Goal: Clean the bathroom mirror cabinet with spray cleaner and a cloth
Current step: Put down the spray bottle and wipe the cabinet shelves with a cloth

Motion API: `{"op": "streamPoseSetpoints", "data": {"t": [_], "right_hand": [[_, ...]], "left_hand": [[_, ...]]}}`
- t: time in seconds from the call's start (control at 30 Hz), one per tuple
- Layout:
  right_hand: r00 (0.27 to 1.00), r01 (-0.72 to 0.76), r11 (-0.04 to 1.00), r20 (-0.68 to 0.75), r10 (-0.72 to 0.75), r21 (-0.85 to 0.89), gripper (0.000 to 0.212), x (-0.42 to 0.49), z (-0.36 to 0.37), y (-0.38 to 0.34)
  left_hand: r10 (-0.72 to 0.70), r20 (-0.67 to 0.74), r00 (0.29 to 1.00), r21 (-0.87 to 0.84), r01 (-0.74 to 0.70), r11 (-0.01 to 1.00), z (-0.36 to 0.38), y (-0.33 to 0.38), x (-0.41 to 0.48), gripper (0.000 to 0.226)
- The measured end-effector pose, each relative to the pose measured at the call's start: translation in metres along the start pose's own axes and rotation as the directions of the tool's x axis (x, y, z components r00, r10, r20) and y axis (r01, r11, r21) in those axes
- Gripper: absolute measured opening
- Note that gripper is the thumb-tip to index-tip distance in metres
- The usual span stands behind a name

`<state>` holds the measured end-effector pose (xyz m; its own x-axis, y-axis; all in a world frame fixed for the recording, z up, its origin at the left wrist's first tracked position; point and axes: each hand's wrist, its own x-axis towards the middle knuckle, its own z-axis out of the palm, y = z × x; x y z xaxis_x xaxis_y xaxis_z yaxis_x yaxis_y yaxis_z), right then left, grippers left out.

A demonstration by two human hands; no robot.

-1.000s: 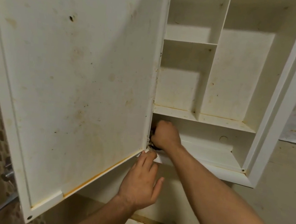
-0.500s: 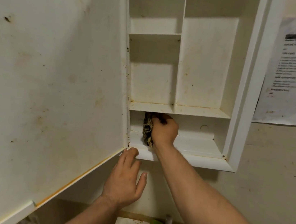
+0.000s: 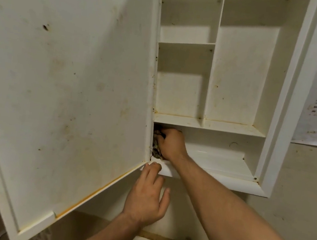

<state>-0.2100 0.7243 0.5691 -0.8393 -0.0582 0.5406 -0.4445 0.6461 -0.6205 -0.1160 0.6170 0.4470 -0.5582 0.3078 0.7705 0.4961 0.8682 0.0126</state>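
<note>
While the left hand (image 3: 146, 200) reaches up with its fingers (image 3: 152, 169) held loosely together, their tips touching the underside of the cabinet's (image 3: 289, 96) bottom edge just beside the lower corner of the open door (image 3: 64, 79), the thumb sticks out to the side. Just above and beyond those fingertips, the right hand (image 3: 171, 143) is curled tight around a dark patterned cloth (image 3: 156, 149), pressing it into the left end of the bottom compartment, against the hinge side.
</note>
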Motion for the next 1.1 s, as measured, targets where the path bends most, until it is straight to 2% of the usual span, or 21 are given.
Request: {"op": "streamPoseSetpoints", "data": {"t": [0.1,0.2,0.27,0.33,0.37,0.4,0.43,0.5,0.57,0.6,0.63,0.7,0.77,0.83,0.97,1.03,1.1], "right_hand": [[0.965,0.056,0.962,0.262,0.016,-0.266,0.023,0.001,-0.016,-0.005],[0.894,0.16,0.838,0.437,0.1,-0.521,0.019,0.006,-0.032,-0.027],[0.843,0.27,0.681,0.508,0.175,-0.681,0.013,0.0,-0.032,-0.045],[0.815,0.356,0.482,0.518,0.259,-0.801,0.008,-0.006,-0.033,-0.056],[0.806,0.374,0.401,0.507,0.306,-0.837,0.013,-0.009,-0.041,-0.056],[0.806,0.353,0.37,0.48,0.347,-0.859,0.019,-0.012,-0.051,-0.054],[0.808,0.298,0.406,0.454,0.374,-0.864,0.026,-0.013,-0.064,-0.047],[0.815,0.137,0.57,0.419,0.4,-0.81,0.038,-0.017,-0.092,-0.031],[0.821,0.011,0.744,0.431,0.375,-0.668,0.049,-0.03,-0.107,-0.013],[0.821,-0.012,0.783,0.441,0.363,-0.622,0.054,-0.038,-0.111,-0.007],[0.82,-0.018,0.786,0.44,0.365,-0.619,0.06,-0.046,-0.112,-0.003],[0.839,-0.002,0.712,0.386,0.384,-0.703,0.065,-0.057,-0.106,0.002],[0.865,0.095,0.635,0.379,0.328,-0.767,0.049,-0.057,-0.093,-0.004],[0.883,0.117,0.611,0.363,0.296,-0.783,0.035,-0.045,-0.076,-0.018],[0.87,0.222,0.522,0.408,0.275,-0.824,0.025,-0.015,-0.036,-0.046],[0.848,0.218,0.594,0.451,0.277,-0.774,0.016,0.005,-0.019,-0.055],[0.817,0.175,0.7,0.499,0.289,-0.692,0.017,0.019,-0.012,-0.06]], "left_hand": [[-0.011,0.016,1.0,0.036,0.011,0.999,-0.001,0.004,0.001,0.035],[-0.002,0.109,0.994,0.059,-0.004,0.998,-0.01,0.004,0.003,0.037],[-0.014,0.152,0.988,0.087,0.001,0.996,-0.018,0.003,0.003,0.04],[-0.012,0.195,0.981,0.097,-0.007,0.995,-0.026,0.003,0.003,0.043],[-0.003,0.212,0.977,0.083,-0.015,0.996,-0.028,0.004,0.002,0.044],[0.006,0.223,0.975,0.068,-0.022,0.997,-0.031,0.002,0.0,0.044],[0.01,0.232,0.973,0.058,-0.024,0.998,-0.032,0.0,-0.001,0.044],[0.003,0.231,0.973,0.05,-0.015,0.999,-0.032,0.0,-0.002,0.044],[-0.002,0.221,0.975,0.044,-0.007,0.999,-0.031,0.002,-0.001,0.043],[-0.002,0.211,0.977,0.046,-0.008,0.999,-0.03,0.002,0.0,0.042],[0.004,0.198,0.98,0.051,-0.015,0.999,-0.029,0.003,0.0,0.041],[0.017,0.187,0.982,0.065,-0.03,0.997,-0.028,0.001,0.001,0.039],[0.035,0.169,0.985,0.088,-0.051,0.995,-0.028,0.0,0.001,0.036],[0.059,0.165,0.985,0.115,-0.078,0.99,-0.027,-0.002,0.001,0.034],[0.109,0.158,0.981,0.166,-0.136,0.977,-0.028,-0.009,0.0,0.034],[0.141,0.142,0.98,0.141,-0.161,0.977,-0.027,-0.013,-0.001,0.034],[0.155,0.127,0.98,0.118,-0.17,0.978,-0.026,-0.017,-0.002,0.031]]}}
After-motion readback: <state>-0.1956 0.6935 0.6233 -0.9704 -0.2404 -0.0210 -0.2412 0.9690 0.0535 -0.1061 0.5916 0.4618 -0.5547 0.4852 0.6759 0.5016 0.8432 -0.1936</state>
